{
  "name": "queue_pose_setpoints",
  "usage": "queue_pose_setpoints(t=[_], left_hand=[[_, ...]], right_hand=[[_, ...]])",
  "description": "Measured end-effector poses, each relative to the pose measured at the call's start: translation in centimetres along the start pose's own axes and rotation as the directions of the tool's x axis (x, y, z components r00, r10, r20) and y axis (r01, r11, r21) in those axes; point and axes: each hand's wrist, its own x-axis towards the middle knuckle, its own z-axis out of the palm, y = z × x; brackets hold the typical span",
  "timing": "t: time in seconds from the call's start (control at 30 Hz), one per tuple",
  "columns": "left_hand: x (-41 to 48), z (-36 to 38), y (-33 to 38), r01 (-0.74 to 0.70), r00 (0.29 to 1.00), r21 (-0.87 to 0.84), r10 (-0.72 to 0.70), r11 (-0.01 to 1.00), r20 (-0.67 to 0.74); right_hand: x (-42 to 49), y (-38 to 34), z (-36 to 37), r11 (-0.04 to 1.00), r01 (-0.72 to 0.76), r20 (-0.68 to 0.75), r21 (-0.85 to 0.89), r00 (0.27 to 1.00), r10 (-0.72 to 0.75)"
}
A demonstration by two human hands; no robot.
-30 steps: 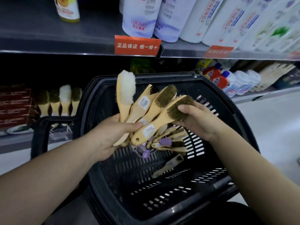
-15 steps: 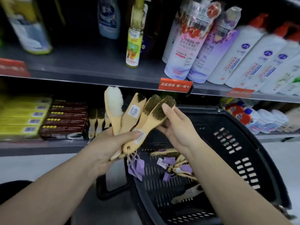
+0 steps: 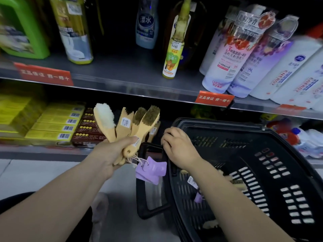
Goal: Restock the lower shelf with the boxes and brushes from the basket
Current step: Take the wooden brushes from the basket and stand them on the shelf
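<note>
Green jug (image 3: pixel 22 32), slim yellow bottle (image 3: pixel 172 56), pink-printed pouch (image 3: pixel 232 55), red shelf label (image 3: pixel 215 99)

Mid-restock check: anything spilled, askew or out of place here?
Nothing spilled or damaged. The pouches on the upper shelf lean sideways rather than standing upright, and leftover brushes lie jumbled in the basket.

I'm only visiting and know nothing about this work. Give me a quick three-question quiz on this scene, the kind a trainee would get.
1. True or false: the left hand grips a bunch of wooden brushes.
2. The tags hanging from those brushes are: A) green, B) purple, C) red.
3. Fill in: the basket is coloured ___.
Key: 1 true; 2 B; 3 black.
</note>
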Motion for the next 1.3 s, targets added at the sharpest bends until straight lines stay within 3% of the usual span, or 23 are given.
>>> queue_pose_setpoints(t=[0.17, 0.3, 0.37, 0.4, 0.47, 0.5, 0.57, 0.6, 0.63, 0.8, 0.87, 1.0, 1.17, 1.23, 1.3], left_hand=[[1.2, 1.0, -0.7, 0.048, 0.999, 0.042, -0.048, 0.998, -0.010], [2.3, 2.0, -1.3, 0.075, 0.997, 0.043, -0.074, 0.996, -0.009], [2.7, 2.4, -1.8, 0.097, 0.995, 0.048, -0.097, 0.994, -0.001], [2.8, 2.7, -2.2, 0.105, 0.994, 0.048, -0.106, 0.993, 0.013], [3.0, 3.3, -2.7, 0.110, 0.992, 0.018, -0.111, 0.994, 0.051], [3.0, 3.5, -2.9, 0.106, 0.993, -0.001, -0.106, 0.994, 0.059], [3.2, 4.0, -3.0, 0.087, 0.995, -0.048, -0.084, 0.995, 0.056], [3.5, 4.1, -3.1, 0.079, 0.996, -0.074, -0.076, 0.994, 0.052], [4.0, 4.1, -3.2, 0.072, 0.997, -0.100, -0.069, 0.992, 0.042], [7.2, 3.6, -3.3, 0.105, 0.980, -0.106, -0.121, 0.989, -0.160], [8.2, 3.8, -2.7, 0.135, 0.974, -0.115, -0.153, 0.984, -0.167], [11.4, 3.5, -1.4, 0.148, 0.983, 0.119, -0.133, 0.982, -0.125], [15.6, 2.0, -1.3, 0.126, 0.991, 0.331, -0.136, 0.935, 0.006], [16.7, 1.4, -1.8, 0.168, 0.980, 0.283, -0.192, 0.944, 0.061], [17.4, 0.9, -2.2, 0.217, 0.958, 0.235, -0.254, 0.947, 0.137]], right_hand=[[-2.0, 1.7, -1.8, 1.000, 0.002, 0.067, -0.028, 0.998, -0.001], [-3.4, 2.8, -3.8, 0.979, -0.070, 0.157, -0.193, 0.982, 0.101], [-3.1, 2.1, -4.0, 0.961, -0.096, 0.133, -0.259, 0.982, 0.134], [-2.4, 1.2, -3.9, 0.961, -0.128, 0.115, -0.244, 0.980, 0.159], [-0.2, -0.8, -3.1, 0.953, -0.301, 0.139, 0.030, 0.945, 0.295], [1.2, -1.7, -2.5, 0.857, -0.445, 0.244, 0.259, 0.889, 0.388], [3.3, -3.4, -0.8, 0.419, -0.675, 0.507, 0.607, 0.736, 0.449], [4.0, -4.0, 0.3, 0.214, -0.709, 0.573, 0.672, 0.680, 0.457], [4.6, -4.4, 1.3, 0.095, -0.713, 0.596, 0.694, 0.644, 0.480], [6.8, -4.6, 6.3, -0.246, -0.664, 0.646, 0.706, 0.463, 0.607], [7.3, -3.6, 7.5, -0.349, -0.579, 0.635, 0.737, 0.415, 0.651], [8.3, -0.6, 9.5, -0.556, -0.382, 0.672, 0.738, 0.342, 0.657], [9.7, 0.8, 14.4, -0.611, -0.221, 0.649, 0.760, 0.282, 0.706], [9.7, 0.7, 16.8, -0.530, -0.243, 0.582, 0.812, 0.289, 0.760], [9.3, 1.3, 18.8, -0.354, -0.331, 0.449, 0.875, 0.279, 0.849]])
